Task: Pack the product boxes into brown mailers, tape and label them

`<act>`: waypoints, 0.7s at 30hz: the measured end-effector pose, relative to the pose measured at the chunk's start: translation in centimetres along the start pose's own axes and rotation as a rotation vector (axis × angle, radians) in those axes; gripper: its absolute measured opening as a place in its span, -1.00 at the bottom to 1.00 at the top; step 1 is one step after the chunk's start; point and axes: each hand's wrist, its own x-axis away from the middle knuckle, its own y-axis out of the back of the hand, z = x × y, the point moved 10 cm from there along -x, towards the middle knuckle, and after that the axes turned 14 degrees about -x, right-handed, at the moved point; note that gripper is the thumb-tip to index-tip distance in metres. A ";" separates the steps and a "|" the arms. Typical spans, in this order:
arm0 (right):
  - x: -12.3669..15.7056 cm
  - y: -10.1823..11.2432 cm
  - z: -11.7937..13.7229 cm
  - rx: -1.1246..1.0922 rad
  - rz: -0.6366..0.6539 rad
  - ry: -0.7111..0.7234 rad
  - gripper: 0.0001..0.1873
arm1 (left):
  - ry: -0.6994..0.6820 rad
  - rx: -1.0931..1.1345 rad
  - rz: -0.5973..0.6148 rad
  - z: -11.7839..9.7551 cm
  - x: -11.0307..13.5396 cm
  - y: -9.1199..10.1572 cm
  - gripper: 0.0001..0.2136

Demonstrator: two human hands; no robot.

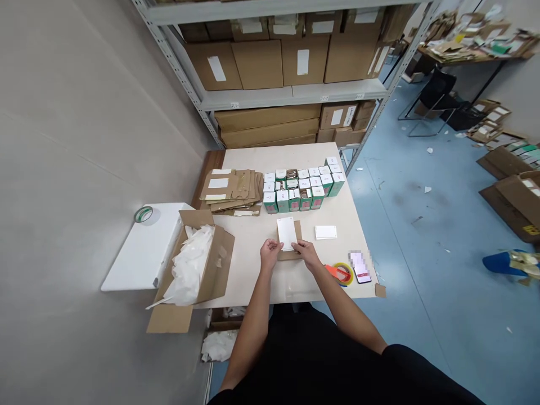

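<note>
holding white card [287, 232], l hand [269, 254] + r hand [307, 252]

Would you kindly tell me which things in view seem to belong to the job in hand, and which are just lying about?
In the job, it seems:
white card, held by left hand and right hand
brown cardboard beneath it
green-and-white boxes beyond, probably

Just lying about, apparently:
phone
green tape roll
black chair
floor scraps
</note>
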 end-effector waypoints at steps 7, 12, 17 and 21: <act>-2.8 3.6 -4.3 0.135 -0.296 -0.019 -0.48 | 0.010 -0.215 -0.044 3.2 -3.2 -0.5 -0.74; -4.8 6.2 -6.8 0.295 -0.414 -0.023 -0.45 | 0.110 -0.435 -0.034 6.4 -4.8 -1.4 -0.78; -5.1 7.8 -8.4 0.512 -0.519 -0.047 -0.58 | 0.148 -0.522 0.021 8.3 -5.0 -2.2 -0.82; -5.0 8.1 -9.2 0.588 -0.566 -0.097 -0.62 | 0.169 -0.552 0.030 9.3 -4.8 -2.4 -0.84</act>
